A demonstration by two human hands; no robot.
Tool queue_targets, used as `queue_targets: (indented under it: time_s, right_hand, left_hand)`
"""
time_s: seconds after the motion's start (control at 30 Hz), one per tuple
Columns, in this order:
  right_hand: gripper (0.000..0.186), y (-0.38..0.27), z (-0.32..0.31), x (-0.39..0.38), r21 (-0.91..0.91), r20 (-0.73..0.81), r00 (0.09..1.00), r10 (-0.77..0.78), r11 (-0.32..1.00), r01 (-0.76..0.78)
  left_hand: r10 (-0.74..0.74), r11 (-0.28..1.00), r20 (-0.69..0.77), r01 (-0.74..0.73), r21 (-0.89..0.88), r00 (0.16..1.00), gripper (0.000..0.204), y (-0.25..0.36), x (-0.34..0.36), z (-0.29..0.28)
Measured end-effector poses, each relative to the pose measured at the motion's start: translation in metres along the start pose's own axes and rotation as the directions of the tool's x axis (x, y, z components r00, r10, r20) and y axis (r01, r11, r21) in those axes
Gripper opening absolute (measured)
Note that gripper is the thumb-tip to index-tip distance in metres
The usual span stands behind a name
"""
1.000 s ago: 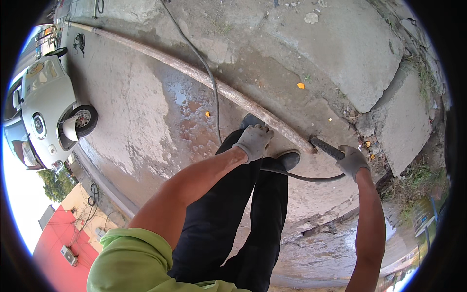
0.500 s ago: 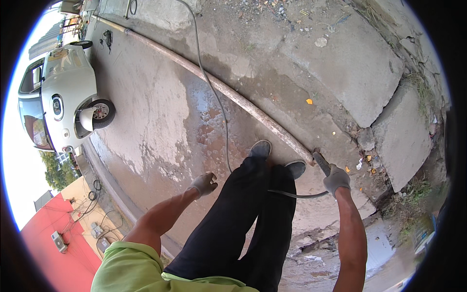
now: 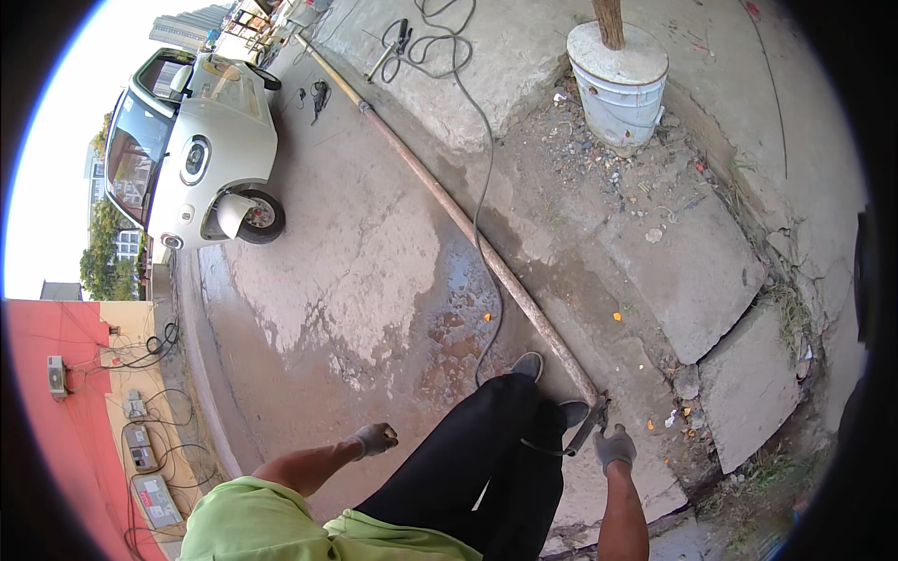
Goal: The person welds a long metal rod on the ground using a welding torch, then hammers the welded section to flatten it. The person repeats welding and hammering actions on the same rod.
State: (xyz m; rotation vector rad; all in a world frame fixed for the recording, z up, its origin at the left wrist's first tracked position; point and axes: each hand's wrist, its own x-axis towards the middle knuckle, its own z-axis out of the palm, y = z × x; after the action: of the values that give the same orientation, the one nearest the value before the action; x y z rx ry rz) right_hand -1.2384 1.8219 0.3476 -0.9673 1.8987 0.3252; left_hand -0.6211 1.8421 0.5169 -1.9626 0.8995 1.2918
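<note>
My left hand [image 3: 377, 439], in a grey glove, hangs over the wet concrete with its fingers curled in and nothing showing in them. In a grey glove too, my right hand [image 3: 615, 451] is open beside a dark, long-bodied corded tool [image 3: 585, 432], whose kind I cannot make out. That tool stands at the near end of a long rusty pipe [image 3: 486, 257], and its cord runs off toward my legs. The pipe stretches from beside my shoes [image 3: 529, 365] to the far left. Whether my right fingertips touch the tool, I cannot tell.
A dark cable [image 3: 488, 168] crosses the pipe and coils farther off. At the far right stands a white bucket [image 3: 617, 93] with a post in it. Broken concrete slabs [image 3: 748, 383] lie on the right. A white car [image 3: 210, 140] is at the left.
My right hand has let go of the tool, which now slants the other way by the pipe end. My view has swung outward, bringing in the bucket and coiled cable. My left hand stays apart from everything.
</note>
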Motion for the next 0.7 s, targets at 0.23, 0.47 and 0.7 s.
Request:
queue_targets:
  time_s: [0.23,0.47,0.7]
  right_hand:
    - [0.074,0.004,-0.021,-0.068,0.033,-0.052,0.999,0.005,0.999,-0.004]
    - [0.058,0.037,0.032,-0.057,0.409,0.081,0.978,0.191,0.888,-0.208]
    - [0.037,-0.002,0.053,-0.110,0.787,0.173,0.926,0.336,0.519,-0.335]
  left_hand:
    - [0.070,0.975,0.016,-0.065,-0.214,0.997,0.051,-0.089,-0.008,0.045]
    - [0.065,0.915,0.061,-0.035,-0.401,0.996,0.049,-0.173,0.000,0.000]
    - [0.177,0.956,0.090,-0.150,-0.253,0.980,0.054,-0.262,0.141,-0.114]
